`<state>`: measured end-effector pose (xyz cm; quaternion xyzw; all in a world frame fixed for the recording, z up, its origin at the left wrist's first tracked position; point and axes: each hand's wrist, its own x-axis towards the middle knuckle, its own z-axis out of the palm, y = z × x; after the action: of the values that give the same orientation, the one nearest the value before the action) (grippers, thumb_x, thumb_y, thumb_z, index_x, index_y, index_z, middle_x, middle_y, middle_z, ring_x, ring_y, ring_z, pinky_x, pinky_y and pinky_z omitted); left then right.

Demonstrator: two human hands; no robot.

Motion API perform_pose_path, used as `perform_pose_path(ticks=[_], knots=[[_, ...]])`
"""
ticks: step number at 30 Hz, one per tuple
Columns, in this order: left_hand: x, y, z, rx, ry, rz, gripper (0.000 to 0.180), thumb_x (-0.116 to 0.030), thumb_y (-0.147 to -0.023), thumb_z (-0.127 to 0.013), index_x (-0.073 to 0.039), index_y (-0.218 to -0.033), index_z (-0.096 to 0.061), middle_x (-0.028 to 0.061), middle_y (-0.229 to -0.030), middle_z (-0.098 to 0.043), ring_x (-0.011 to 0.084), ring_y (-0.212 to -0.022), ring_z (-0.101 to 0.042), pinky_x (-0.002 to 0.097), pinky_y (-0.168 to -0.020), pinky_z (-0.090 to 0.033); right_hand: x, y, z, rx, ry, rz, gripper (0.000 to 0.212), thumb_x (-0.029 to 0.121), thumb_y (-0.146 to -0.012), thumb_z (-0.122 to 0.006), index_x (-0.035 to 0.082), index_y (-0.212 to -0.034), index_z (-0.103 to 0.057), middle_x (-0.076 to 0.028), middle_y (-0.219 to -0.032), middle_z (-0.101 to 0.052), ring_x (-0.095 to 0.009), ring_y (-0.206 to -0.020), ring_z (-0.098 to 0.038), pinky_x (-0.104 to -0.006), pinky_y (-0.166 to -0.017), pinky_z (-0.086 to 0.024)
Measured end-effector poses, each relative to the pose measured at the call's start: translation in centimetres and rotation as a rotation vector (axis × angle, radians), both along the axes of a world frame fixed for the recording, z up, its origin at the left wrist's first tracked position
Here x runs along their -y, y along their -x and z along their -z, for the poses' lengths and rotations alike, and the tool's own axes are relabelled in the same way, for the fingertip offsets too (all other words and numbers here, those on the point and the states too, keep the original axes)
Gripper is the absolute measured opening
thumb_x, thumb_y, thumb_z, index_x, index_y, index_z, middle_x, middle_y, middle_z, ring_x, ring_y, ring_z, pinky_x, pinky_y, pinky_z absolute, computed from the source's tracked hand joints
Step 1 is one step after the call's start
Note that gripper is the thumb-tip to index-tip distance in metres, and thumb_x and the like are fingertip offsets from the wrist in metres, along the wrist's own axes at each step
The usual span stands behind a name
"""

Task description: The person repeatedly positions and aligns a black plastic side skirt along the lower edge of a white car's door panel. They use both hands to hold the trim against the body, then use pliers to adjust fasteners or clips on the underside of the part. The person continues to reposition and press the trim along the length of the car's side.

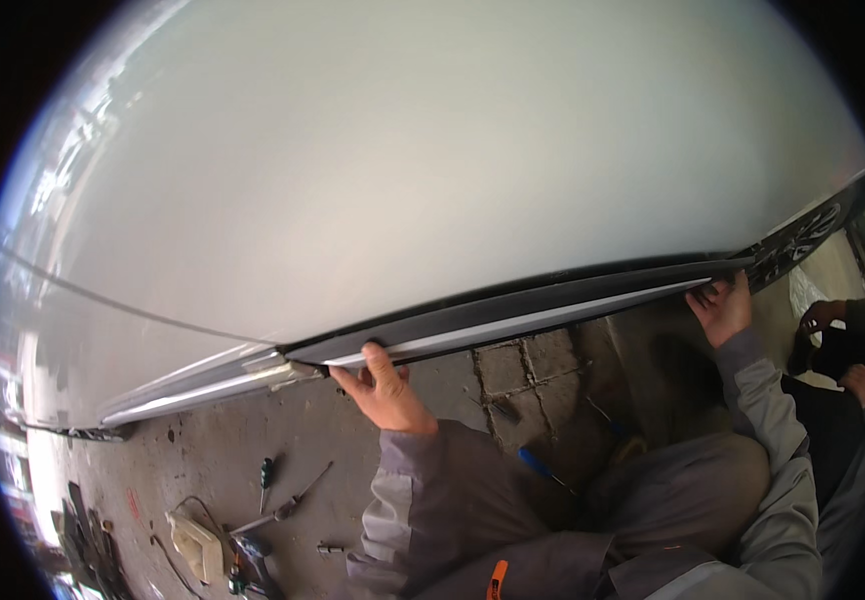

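Observation:
A long dark trim strip [533,308] with a silver band lies along the lower edge of a pale, glossy car body panel [473,150]. My left hand [393,397] pinches its left end, thumb on the outer face and fingers beneath. At the right end, my right hand [725,312] grips the strip's lower edge with bent fingers; some fingertips are hidden behind it. Just left of my left hand, a separate silver-edged trim section [193,390] continues along the car's lower edge.
Screwdrivers [267,478], a cordless drill [256,560] and a beige box-like object [196,548] lie on the grey floor at lower left. A blue-handled tool [543,466] lies near my knees. Close on my right, another person's hand [821,316] and dark clothing show.

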<state>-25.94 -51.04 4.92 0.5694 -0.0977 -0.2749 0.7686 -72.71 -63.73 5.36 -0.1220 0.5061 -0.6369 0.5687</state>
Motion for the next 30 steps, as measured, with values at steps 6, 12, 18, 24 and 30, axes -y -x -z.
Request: perform_pose_path(ticks=[6,12,18,24,30], knots=[[-0.1,-1.6,1.0,-0.036,0.106,0.037,0.084,-0.023,-0.097,-0.072,-0.011,-0.16,-0.018,0.0153,-0.137,-0.054,0.0224,-0.114,-0.059,0.0412,-0.092,-0.047,-0.6,-2.4,0.0,-0.096,0.034,0.185,0.098,0.066,-0.091,-0.063,-0.001,-0.15,-0.025,-0.03,-0.148,-0.028,-0.046,-0.135,-0.035,-0.0674,-0.103,-0.047],[0.4,-1.4,0.4,0.038,-0.077,0.038,0.112,-0.059,-0.084,-0.078,-0.013,-0.162,-0.013,0.0114,-0.157,-0.035,0.0307,-0.135,-0.044,0.0474,-0.097,-0.041,0.3,-1.9,0.8,-0.016,0.146,0.022,0.098,0.06,-0.089,-0.069,-0.001,-0.151,-0.025,-0.027,-0.154,-0.024,-0.05,-0.142,-0.028,-0.0582,-0.107,-0.046],[0.5,-1.1,0.5,0.061,-0.074,0.039,0.113,-0.062,-0.083,-0.077,-0.012,-0.162,-0.014,0.0106,-0.155,-0.037,0.0293,-0.126,-0.047,0.0425,-0.089,-0.042,0.5,-1.2,1.7,-0.041,0.147,-0.029,0.107,0.067,-0.083,-0.072,-0.006,-0.148,-0.028,-0.027,-0.155,-0.022,-0.049,-0.142,-0.029,-0.0562,-0.106,-0.047],[0.7,-1.5,1.6,0.017,0.008,0.017,0.116,-0.062,-0.082,-0.077,-0.013,-0.162,-0.01,0.0132,-0.159,-0.033,0.0358,-0.138,-0.042,0.0519,-0.109,-0.036,0.1,-1.8,1.8,-0.102,0.126,0.06,0.103,0.069,-0.078,-0.076,0.004,-0.145,-0.033,-0.023,-0.141,-0.032,-0.041,-0.121,-0.042,-0.0584,-0.1,-0.051],[1.5,-1.6,2.7,-0.034,0.066,-0.049,0.103,-0.029,-0.091,-0.079,0.001,-0.159,-0.008,0.0196,-0.146,-0.044,0.0261,-0.124,-0.05,0.0395,-0.104,-0.043,-0.4,-1.6,1.2,-0.111,0.154,0.096,0.094,0.063,-0.084,-0.074,-0.002,-0.142,-0.037,-0.019,-0.136,-0.04,-0.034,-0.122,-0.046,-0.0547,-0.106,-0.047]])
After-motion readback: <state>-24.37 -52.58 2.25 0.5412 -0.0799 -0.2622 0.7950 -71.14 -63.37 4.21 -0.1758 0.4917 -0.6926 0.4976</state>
